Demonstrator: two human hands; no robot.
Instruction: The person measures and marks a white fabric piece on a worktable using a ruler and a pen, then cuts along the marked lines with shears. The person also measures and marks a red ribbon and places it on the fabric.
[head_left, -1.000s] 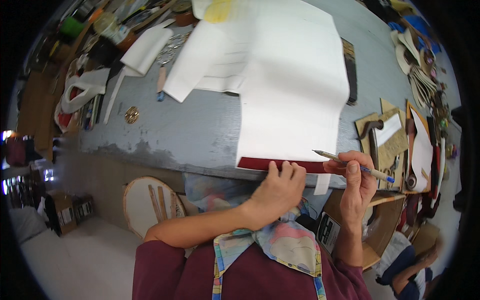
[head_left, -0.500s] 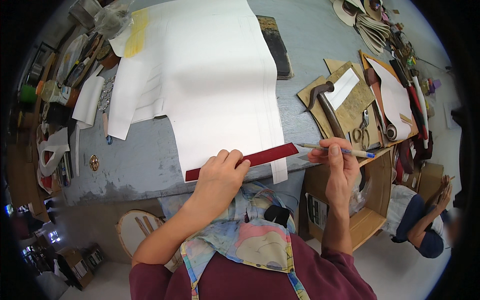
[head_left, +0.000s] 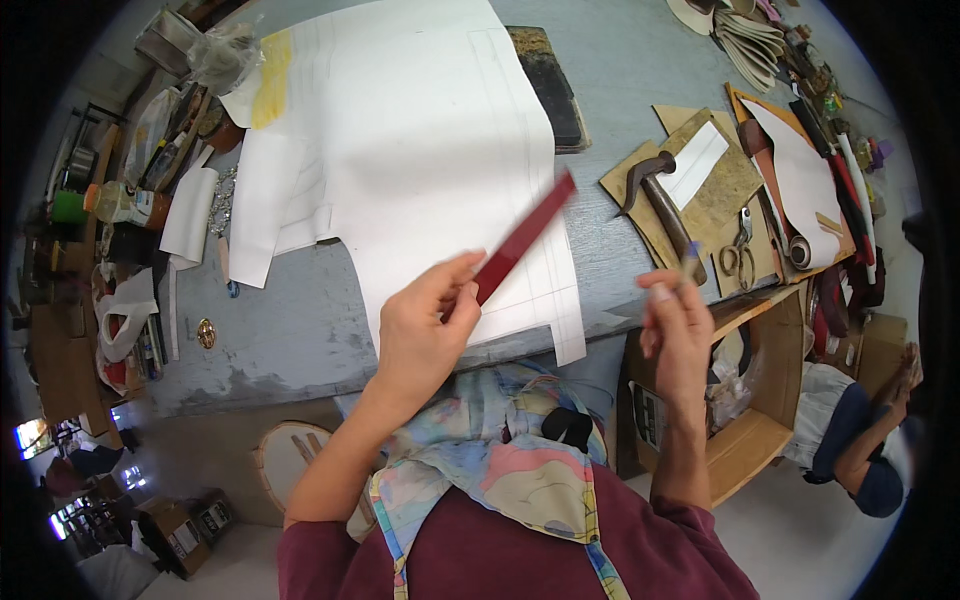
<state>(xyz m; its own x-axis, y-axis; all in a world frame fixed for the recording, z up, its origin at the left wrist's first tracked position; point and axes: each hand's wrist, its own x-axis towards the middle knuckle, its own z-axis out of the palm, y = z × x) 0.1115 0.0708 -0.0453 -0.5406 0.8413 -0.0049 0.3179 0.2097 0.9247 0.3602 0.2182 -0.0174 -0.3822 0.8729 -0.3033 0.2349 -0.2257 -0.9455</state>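
Note:
My left hand [head_left: 422, 325] grips one end of a flat dark-red strip [head_left: 527, 232], shaped like a ruler. The strip is raised at a slant over a large white paper sheet [head_left: 430, 160], which carries faint pencil lines and has a stepped, cut-out outline. Off the sheet's right edge, my right hand [head_left: 676, 322] keeps its fingers closed on a pen [head_left: 691, 258], smeared by motion. Just beyond that hand lies a dark iron hammer [head_left: 668, 205] on brown boards.
Scissors [head_left: 740, 252] lie right of the hammer. A dark block [head_left: 560, 110] sits under the sheet's right edge. Jars and tools crowd the left side, near a clear bottle [head_left: 125, 203]. An open wooden drawer [head_left: 755, 440] juts out at right; another person [head_left: 850, 430] is beyond it.
My left hand has lifted the red strip off the paper and tilted its far end up and away. The pen has swung from pointing left to pointing away, as my right hand turned.

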